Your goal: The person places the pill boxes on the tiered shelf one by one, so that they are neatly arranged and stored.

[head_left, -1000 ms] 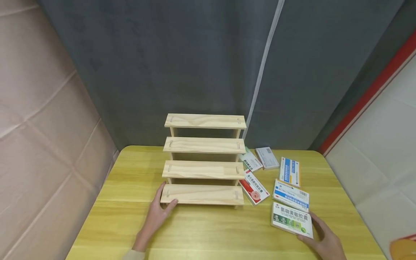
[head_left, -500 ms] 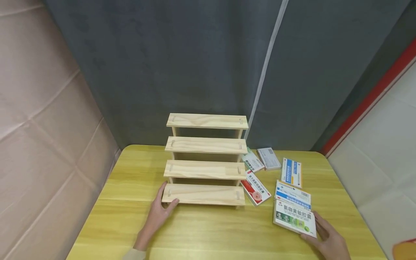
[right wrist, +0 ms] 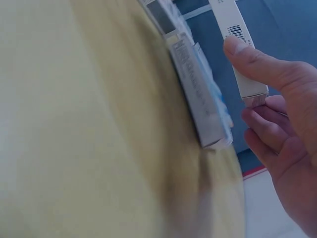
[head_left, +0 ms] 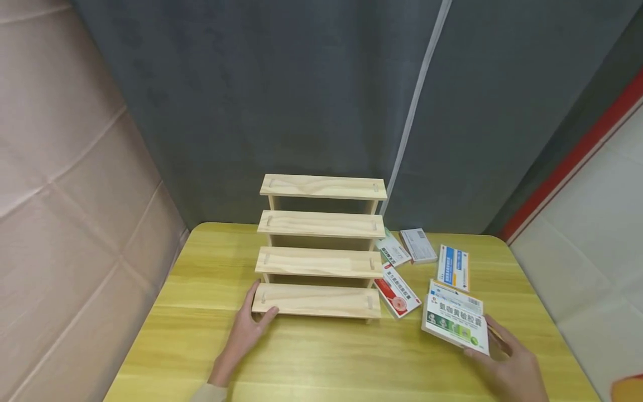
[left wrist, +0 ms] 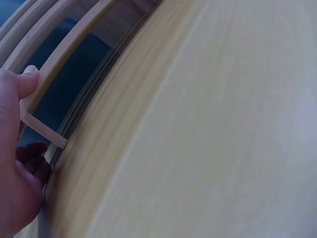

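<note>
Just now the green box (head_left: pixel 454 322) has come up off the bench (head_left: pixel 351 357); in the head view it hides more of the blue box (head_left: pixel 458 296) behind it than it did a second ago, and the right wrist view shows it held up, apart from the boxes that lie below. Judged from that, the picking-up looks done — the box seems borne by one hand alone, free of the bench; the rack (head_left: pixel 319 262) has kept its place on the bench, left of all the boxes.

As for pose, the right hand (head_left: pixel 514 363) reaches in from the near right and takes the green box at its right end; its thumb presses the narrow near side, by a barcode, while the other fingers bend round behind, partly hidden — a pinch grip on the box. The left hand (head_left: pixel 245 330) is at the rack's left end; its thumb rests on the front edge of the lowest shelf, and its other fingers curl in at the end beside the leg; it grips the rack, probably to steady it.

Of the other boxes, the red box (head_left: pixel 398 291) lies just right of the lower shelves; the pale box (head_left: pixel 394 249) and the grey box (head_left: pixel 418 245) lie beyond it, near the back of the bench; the far blue box (head_left: pixel 453 268) lies behind the blue one.
</note>
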### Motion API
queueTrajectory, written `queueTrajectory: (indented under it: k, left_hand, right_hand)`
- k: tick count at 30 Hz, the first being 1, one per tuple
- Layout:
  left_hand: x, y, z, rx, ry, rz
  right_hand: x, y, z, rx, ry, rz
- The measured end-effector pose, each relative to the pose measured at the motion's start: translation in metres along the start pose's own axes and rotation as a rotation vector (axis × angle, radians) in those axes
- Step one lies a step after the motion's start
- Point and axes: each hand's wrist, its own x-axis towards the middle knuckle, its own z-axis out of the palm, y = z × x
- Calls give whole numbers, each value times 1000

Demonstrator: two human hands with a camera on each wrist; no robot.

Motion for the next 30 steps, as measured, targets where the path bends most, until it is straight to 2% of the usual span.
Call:
queueTrajectory:
  k: [6, 10, 23, 30]
  left_hand:
    - [0, 2, -1, -14, 2, 6]
    - [0, 3, -1, -6, -2, 14]
    - [0, 5, 2, -28, -33, 23]
    - [0, 4, 3, -56, -39, 32]
  right_hand:
    - [10, -16, -9, -21, 54, -198]
    - [16, -27, -13, -13, 82, -284]
    - [30, -61, -34, -48, 129, -436]
    - [35, -82, -40, -96, 139, -413]
